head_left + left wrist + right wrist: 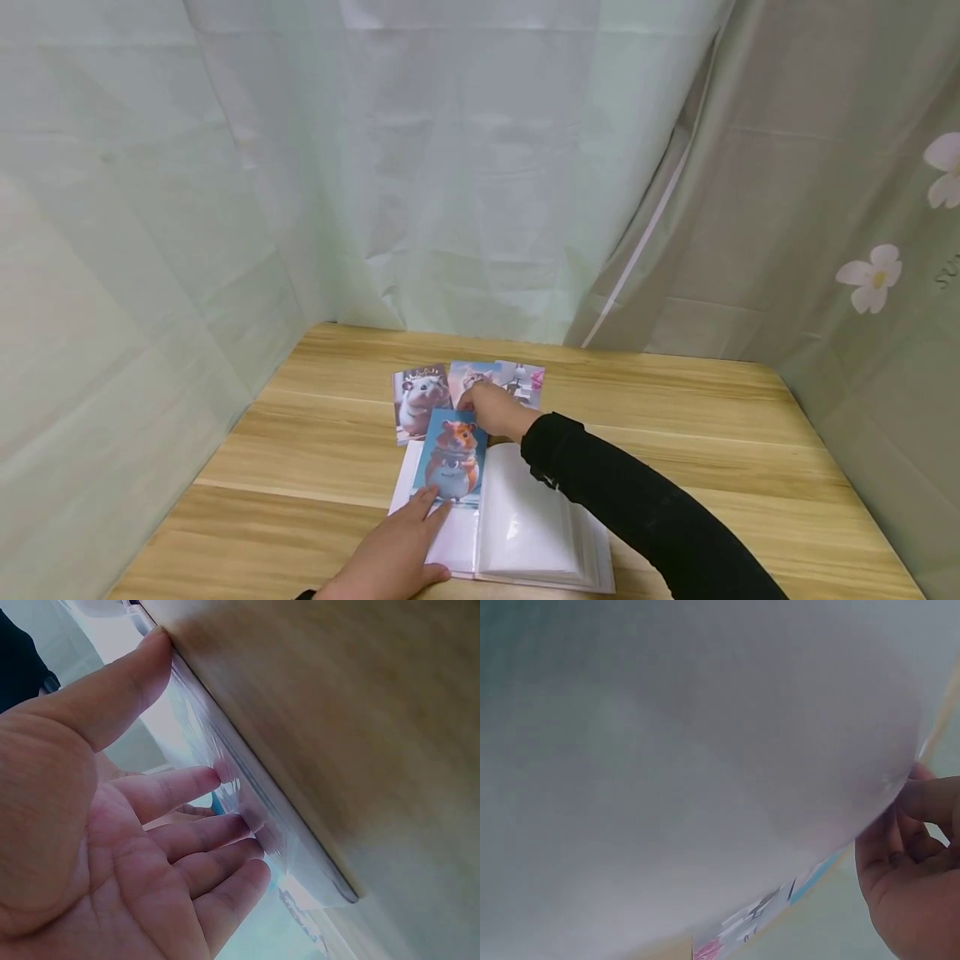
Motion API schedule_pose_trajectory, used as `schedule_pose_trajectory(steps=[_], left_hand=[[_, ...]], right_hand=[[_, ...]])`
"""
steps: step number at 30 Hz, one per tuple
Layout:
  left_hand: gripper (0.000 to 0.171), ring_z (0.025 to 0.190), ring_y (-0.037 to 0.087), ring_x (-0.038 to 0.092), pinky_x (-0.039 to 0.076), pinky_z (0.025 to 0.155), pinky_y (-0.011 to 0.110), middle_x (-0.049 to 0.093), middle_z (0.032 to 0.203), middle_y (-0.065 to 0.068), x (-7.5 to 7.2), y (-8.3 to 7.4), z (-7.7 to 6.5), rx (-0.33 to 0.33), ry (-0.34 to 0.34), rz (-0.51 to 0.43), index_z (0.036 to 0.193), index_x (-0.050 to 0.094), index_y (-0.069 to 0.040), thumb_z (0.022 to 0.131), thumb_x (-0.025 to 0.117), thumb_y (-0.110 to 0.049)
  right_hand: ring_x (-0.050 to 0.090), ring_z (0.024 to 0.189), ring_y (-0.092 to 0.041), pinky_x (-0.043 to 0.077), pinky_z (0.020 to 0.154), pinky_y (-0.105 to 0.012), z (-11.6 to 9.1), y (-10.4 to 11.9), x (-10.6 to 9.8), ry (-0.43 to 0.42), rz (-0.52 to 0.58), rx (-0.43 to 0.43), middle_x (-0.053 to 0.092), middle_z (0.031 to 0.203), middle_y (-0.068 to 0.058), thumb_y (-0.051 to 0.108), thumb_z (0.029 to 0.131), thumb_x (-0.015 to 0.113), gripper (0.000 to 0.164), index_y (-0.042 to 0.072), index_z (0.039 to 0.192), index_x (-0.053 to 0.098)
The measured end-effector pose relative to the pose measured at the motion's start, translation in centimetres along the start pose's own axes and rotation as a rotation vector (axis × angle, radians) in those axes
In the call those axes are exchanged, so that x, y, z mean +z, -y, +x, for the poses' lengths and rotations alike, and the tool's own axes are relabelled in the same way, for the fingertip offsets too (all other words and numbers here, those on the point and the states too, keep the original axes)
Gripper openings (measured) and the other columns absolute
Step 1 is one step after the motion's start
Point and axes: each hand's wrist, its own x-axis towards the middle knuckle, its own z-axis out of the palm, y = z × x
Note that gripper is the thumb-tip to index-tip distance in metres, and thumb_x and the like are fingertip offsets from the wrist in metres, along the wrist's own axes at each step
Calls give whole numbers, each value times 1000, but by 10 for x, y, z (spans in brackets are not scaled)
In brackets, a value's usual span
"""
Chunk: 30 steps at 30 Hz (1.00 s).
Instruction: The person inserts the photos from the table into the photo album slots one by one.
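Pale curtains (465,183) enclose a wood-grained table (697,425), where a blue hamster card (453,454) lies over the left page (453,542) of an open album (528,521), its top end jutting past the page's upper edge. Thumb and fingers of the right hand (498,410) pinch the card near its upper right corner; whether clear film is caught with it, I cannot tell. At the card's lower end the left hand (397,537) rests on the page with spread, nearly straight fingers, gripping nothing. Judging by the glossy page, the step looks like sliding the card into a pocket: best to keep the card flat and square to the spine, feed it gently, and press only lightly with the left fingertips so the film doesn't bind. Pushing from one corner could skew or buckle it. Beyond lie a crowned-mouse card (420,406), a kitten card (471,371) and a pink-flowered card (536,381).
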Motion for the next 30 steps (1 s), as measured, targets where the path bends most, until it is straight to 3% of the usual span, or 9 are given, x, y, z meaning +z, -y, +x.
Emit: schedule_pose_trajectory(steps=[12,22,30], left_hand=[[79,128,43,52,50,97,55,47,145,28,0,0,0,1,-1,-11,138,56,2,79,82,-44],[80,132,43,48,48,99,55,46,147,28,-1,0,1,-15,29,-20,139,56,2,80,81,-45],[81,131,43,49,48,99,55,45,147,28,0,1,1,-6,18,-20,139,55,2,79,82,-44]], right_hand=[[65,97,-13,55,88,-26,1,-5,2,32,68,-89,74,105,-1,-16,93,53,39,10,106,79],[63,84,-9,53,78,-21,-1,-3,6,43,-21,-216,72,93,-1,-16,88,51,40,8,103,79],[64,85,-7,52,76,-17,-6,-1,7,100,-30,-208,73,93,2,-13,91,55,35,10,102,79]])
